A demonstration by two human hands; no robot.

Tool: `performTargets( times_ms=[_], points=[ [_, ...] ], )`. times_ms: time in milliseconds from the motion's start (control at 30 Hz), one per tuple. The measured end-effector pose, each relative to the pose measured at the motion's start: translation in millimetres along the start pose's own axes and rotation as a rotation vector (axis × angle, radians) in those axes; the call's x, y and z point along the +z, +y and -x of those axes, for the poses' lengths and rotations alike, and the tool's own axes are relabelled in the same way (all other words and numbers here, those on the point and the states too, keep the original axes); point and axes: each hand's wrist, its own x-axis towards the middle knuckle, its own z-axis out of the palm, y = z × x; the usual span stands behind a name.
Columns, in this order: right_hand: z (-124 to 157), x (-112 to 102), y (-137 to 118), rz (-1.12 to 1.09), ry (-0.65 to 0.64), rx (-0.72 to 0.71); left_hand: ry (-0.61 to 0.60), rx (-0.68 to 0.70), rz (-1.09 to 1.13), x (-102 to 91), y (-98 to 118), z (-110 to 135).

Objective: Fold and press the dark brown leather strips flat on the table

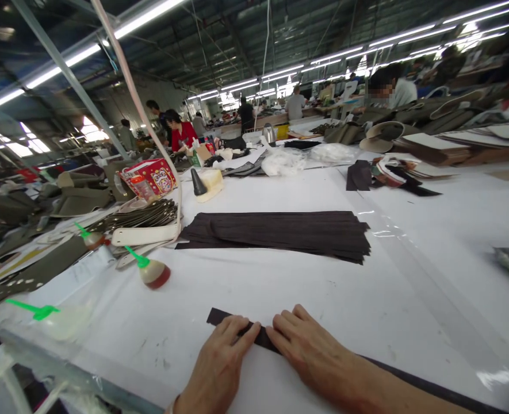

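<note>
A long, narrow dark brown strip [217, 315] lies slantwise on the white tabletop near its front edge. My left hand [220, 359] grips it close to its far-left end, fingers and thumb pressed together on it. Just to the right, my right hand [308, 348] has its curled fingers on the same strip, with the thumb near the left thumb. The strip runs on under my right forearm toward the lower right. Beyond my hands sits a flat stack of similar dark strips [275, 233].
Squeeze bottles with green nozzles stand or lie at left: one with reddish liquid [156, 275], a pale one [67, 322] and another behind [94, 239]. A black cone on a cream block [209, 184], a red patterned box [157, 172] and dark scraps [360, 175] lie farther back. Co-workers appear beyond.
</note>
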Motion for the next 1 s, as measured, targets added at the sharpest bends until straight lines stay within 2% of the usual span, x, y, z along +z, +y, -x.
performTargets(
  times_ms=[167, 367, 500, 600, 700, 767, 867, 900, 1000],
  points=[
    [22, -3, 4, 0.017, 0.032, -0.001, -0.024, 0.034, -0.122, -3.1, 6, 0],
    [49, -7, 9, -0.026, 0.047, 0.036, -0.064, 0.039, -0.195, -2.4, 3, 2],
    [58, -12, 10, -0.027, 0.048, 0.045, -0.075, 0.057, -0.216, -3.1, 1, 3],
    [50, -13, 6, 0.004, 0.051, 0.029, -0.088, 0.052, -0.249, -8.5, -11, 5],
    [27, -7, -3, 0.055, 0.057, 0.018, -0.105, 0.029, -0.285, -18.5, -31, 5],
    [8, 1, -10, 0.092, 0.070, 0.032, -0.042, -0.016, -0.303, -24.3, -37, 3],
    [-14, 14, -17, 0.132, 0.109, 0.046, 0.121, -0.085, -0.242, -23.0, -23, -3],
    [-18, 18, -18, 0.135, 0.126, 0.047, 0.141, -0.090, -0.183, -19.2, -14, -6],
    [-19, 26, -17, 0.113, 0.171, 0.051, 0.097, -0.086, 0.024, -3.1, 14, -11]
  ],
)
